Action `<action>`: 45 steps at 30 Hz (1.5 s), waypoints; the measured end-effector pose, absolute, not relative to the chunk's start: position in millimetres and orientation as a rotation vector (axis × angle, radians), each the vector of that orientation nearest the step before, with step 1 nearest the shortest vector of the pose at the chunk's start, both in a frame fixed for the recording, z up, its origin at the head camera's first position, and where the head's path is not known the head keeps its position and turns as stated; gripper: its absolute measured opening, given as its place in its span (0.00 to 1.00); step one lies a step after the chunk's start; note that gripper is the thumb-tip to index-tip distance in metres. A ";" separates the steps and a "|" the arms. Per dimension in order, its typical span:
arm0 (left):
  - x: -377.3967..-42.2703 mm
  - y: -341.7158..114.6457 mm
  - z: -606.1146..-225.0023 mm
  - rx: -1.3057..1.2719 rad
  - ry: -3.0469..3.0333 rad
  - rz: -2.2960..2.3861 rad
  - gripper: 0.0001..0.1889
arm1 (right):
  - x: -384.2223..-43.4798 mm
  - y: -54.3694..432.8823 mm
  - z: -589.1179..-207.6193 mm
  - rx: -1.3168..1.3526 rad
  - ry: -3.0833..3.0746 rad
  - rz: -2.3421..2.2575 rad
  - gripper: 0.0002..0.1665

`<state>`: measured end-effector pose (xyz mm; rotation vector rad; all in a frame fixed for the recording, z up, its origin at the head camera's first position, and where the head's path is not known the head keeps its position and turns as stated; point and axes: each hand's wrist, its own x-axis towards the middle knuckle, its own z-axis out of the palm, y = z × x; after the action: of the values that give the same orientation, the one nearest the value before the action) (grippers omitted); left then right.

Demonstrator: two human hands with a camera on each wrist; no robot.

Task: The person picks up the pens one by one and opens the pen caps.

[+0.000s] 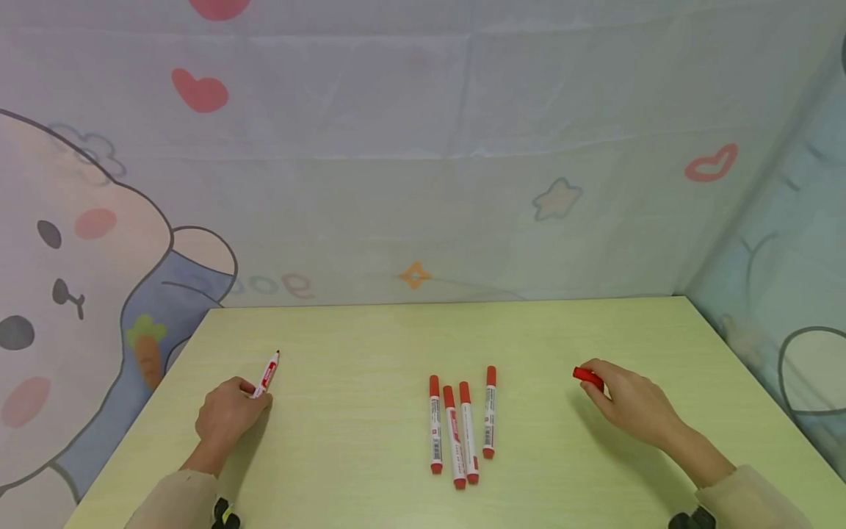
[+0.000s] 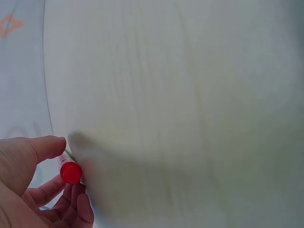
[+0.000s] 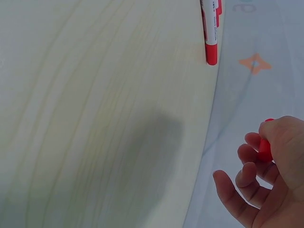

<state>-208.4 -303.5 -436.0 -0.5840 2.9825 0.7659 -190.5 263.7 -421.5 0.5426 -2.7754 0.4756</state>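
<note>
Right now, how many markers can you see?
5. One uncapped marker is in the left hand. On the table, left to right, lie the first marker, second marker, third marker and fourth marker, all capped. The right hand holds just a red cap.

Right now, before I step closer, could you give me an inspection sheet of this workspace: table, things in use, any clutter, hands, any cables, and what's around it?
Surface: pale yellow-green table with faint streaks.
Job's things: one uncapped marker, dark tip pointing away from the person; one loose red cap; four capped markers lying roughly side by side near the middle, the rightmost a little apart.
Clutter: nothing seen.
Hands: left hand pinches the uncapped marker; right hand pinches the red cap.
Cables: nothing seen.
Surroundings: creased backdrop behind the table, printed with hearts, a star and a large cartoon animal.
</note>
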 end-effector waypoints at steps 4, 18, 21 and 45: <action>-209.6 -305.6 -435.9 -0.565 2.977 0.768 0.20 | -191.3 263.5 -421.0 0.538 -2.783 0.483 0.11; -205.6 -307.2 -427.8 -0.530 2.993 0.775 0.22 | -196.7 261.6 -422.2 0.520 -2.766 0.471 0.13; -204.6 -307.2 -426.2 -0.525 2.991 0.805 0.23 | -197.7 261.8 -424.0 0.518 -2.760 0.489 0.13; -207.6 -289.2 -411.0 -0.272 3.150 0.851 0.21 | -213.4 281.9 -430.5 0.360 -2.808 0.587 0.12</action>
<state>-207.6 -289.2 -411.0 -0.2723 3.1497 0.8506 -213.4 281.9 -430.5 0.3596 -2.8081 0.5870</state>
